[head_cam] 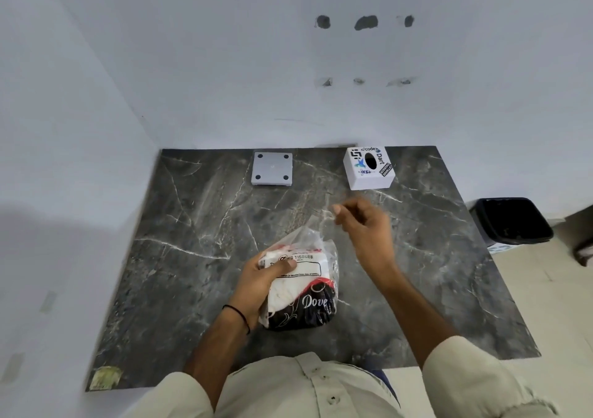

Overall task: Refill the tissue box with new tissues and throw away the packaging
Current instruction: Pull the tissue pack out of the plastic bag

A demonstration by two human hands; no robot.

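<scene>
A clear plastic pack of tissues [305, 292] with a white label and a dark "Dove" print stands near the front middle of the dark marble table [179, 257]. My left hand [261, 284] grips the pack's left side. My right hand [362, 228] is raised above and right of it, fingertips pinched on a stretched strip of the clear wrapping [321, 217]. The white tissue box [369, 169], covered in stickers with an oval slot on top, sits at the back right. Its flat grey base plate [272, 168] with dark feet lies apart at the back centre.
A black bin [513, 220] stands on the floor right of the table. White walls close in the table's back and left sides. A yellowish sticker [106, 377] marks the table's front left corner.
</scene>
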